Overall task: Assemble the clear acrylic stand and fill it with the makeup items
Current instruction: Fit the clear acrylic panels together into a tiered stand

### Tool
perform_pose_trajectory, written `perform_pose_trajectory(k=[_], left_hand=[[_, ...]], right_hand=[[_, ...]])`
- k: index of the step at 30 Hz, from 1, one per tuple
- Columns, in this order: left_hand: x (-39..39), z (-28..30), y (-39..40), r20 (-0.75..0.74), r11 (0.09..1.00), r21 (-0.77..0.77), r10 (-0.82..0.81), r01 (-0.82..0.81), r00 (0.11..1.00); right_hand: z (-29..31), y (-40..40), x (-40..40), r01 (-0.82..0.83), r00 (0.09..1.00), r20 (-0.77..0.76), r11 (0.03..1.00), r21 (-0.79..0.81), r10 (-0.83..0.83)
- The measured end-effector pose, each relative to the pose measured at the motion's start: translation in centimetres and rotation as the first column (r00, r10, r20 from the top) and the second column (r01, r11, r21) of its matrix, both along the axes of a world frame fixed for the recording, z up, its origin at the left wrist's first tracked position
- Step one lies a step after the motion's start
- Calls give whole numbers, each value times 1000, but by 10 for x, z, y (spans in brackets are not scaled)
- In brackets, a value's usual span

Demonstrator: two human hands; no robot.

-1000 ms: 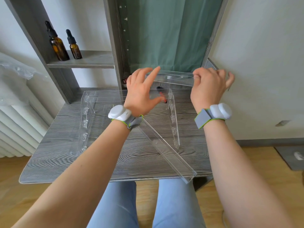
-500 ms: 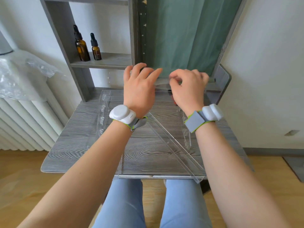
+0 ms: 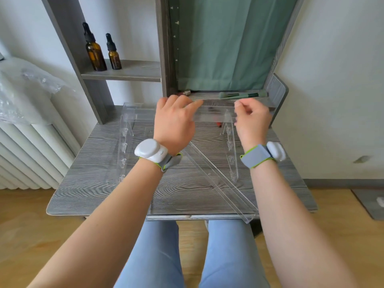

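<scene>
Holding a clear acrylic strip (image 3: 216,116) level above the far end of the grey table (image 3: 87,183), long axis running left to right: left hand (image 3: 174,123) gripping one end, right hand (image 3: 252,119) pinching the other.

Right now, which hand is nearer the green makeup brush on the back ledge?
Right. The right hand sits just below the green makeup brush; the left hand is further off, down to its left.
</scene>
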State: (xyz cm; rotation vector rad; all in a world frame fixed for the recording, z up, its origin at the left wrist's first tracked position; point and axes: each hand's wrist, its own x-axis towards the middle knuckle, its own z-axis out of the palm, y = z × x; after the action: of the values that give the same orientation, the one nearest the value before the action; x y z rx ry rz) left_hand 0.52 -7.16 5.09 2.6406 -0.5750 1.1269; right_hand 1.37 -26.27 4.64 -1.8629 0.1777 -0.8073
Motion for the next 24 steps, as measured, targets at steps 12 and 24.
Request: perform_pose_trajectory(k=[12, 24], left_hand=[[4, -26, -35, 6, 950, 126, -287, 284, 958], [6, -36, -36, 18, 962, 134, -244, 240, 969]], right_hand=[[-19, -1, -8, -32, 998, 59, 999, 9, 31], [-41, -7, -9, -125, 990, -54, 988, 94, 130]])
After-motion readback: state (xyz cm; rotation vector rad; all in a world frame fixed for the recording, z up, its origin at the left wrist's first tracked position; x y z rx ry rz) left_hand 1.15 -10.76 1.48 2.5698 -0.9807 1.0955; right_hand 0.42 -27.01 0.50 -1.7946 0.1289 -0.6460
